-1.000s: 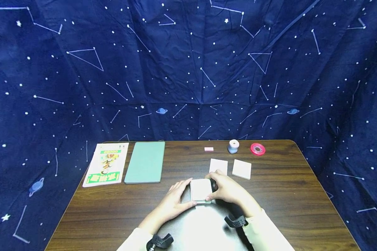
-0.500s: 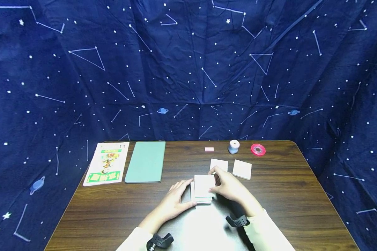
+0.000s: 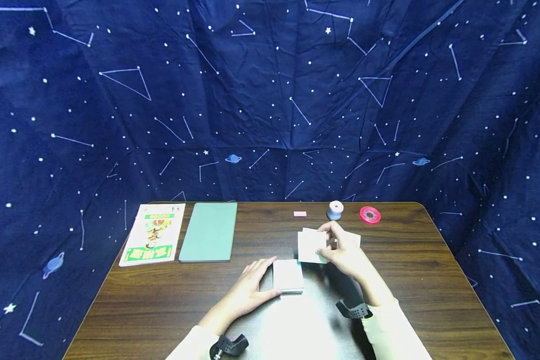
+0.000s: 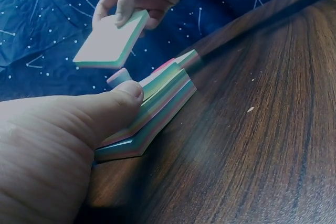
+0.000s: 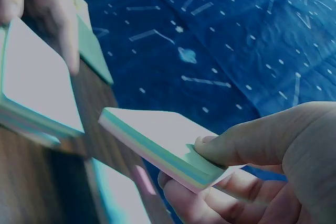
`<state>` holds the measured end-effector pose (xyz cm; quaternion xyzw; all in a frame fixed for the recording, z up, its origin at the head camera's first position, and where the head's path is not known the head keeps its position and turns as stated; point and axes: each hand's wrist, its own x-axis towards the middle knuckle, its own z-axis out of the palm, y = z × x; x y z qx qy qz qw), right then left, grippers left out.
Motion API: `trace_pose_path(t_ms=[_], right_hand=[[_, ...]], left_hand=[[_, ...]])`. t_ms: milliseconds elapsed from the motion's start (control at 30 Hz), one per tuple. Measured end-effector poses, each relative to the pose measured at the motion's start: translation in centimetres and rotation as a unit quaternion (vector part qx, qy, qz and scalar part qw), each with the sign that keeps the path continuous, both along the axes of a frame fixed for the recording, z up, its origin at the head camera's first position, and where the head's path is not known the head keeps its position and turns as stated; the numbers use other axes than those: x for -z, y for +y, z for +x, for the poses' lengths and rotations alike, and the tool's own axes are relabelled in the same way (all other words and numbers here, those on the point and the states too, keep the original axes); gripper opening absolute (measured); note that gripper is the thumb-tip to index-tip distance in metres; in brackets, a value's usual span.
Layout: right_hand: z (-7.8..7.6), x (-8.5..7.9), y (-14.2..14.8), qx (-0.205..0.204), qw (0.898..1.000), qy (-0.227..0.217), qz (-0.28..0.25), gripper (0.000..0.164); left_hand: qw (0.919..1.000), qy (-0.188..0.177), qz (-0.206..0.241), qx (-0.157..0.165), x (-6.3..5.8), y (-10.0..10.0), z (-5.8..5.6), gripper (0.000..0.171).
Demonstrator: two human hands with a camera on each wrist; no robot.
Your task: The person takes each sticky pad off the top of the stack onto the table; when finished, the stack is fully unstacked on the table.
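My right hand [image 3: 345,256] pinches a square sticky note pad [image 3: 309,249], thumb on its white top and fingers underneath. Bands of green, yellow and pink show along this pad's edge [image 5: 157,153] in the right wrist view. It is held up in the air, to the right of and beyond a stack of similar sticky note pads [image 3: 288,275] on the table. My left hand [image 3: 247,292] holds that stack at its left side, thumb at the near corner and index finger at the far one. The thumb [image 4: 123,95] overlaps the stack's coloured edges in the left wrist view.
Behind my right hand lies another sticky note pad [image 3: 355,239], partly covered. A pink eraser [image 3: 299,214], a pale spool [image 3: 335,210] and a red ring-shaped roll [image 3: 370,215] line the back edge. At the left are a green notebook [image 3: 209,232] and a printed booklet [image 3: 155,235].
My right hand has lifted the top sticky note pad off the stack and carried it to the right and away from me. The left hand has stayed at the stack.
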<state>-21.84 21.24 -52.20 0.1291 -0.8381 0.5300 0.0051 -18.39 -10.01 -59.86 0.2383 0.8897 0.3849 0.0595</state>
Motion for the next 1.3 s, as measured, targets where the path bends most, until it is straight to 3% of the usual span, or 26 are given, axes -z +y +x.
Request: trace_pose_path(t_ms=[100,267,533,667,867,1167,1300], right_hand=[[-0.3,-0.4,1.4,0.019,0.999,-0.006,-0.032,0.047],[-0.6,-1.0,4.3,0.073,0.997,-0.013,-0.030,0.045],[-0.6,-1.5,8.8,0.154,0.985,-0.029,-0.070,0.051],[-0.6,-1.1,11.0,0.190,0.981,-0.023,-0.028,0.051],[-0.8,0.5,13.7,0.246,0.967,-0.047,0.050,0.052],[-0.8,2.7,15.4,0.276,0.955,-0.084,0.071,0.055],[-0.9,3.7,15.7,0.301,0.945,-0.087,0.098,0.053]], left_hand=[[1.0000,0.004,-0.002,0.001,0.0,0.0,0.0,0.087],[1.0000,0.009,-0.001,0.002,0.3,-0.1,-0.1,0.087],[1.0000,0.007,0.003,0.003,0.2,0.0,-0.1,0.087],[0.9999,0.013,0.001,0.003,0.3,0.0,-0.1,0.087],[0.9998,0.018,-0.005,0.003,0.4,0.0,-0.1,0.086],[0.9998,0.018,-0.005,0.003,0.1,0.0,0.0,0.087],[0.9998,0.019,-0.008,0.004,0.1,0.0,-0.1,0.087]])
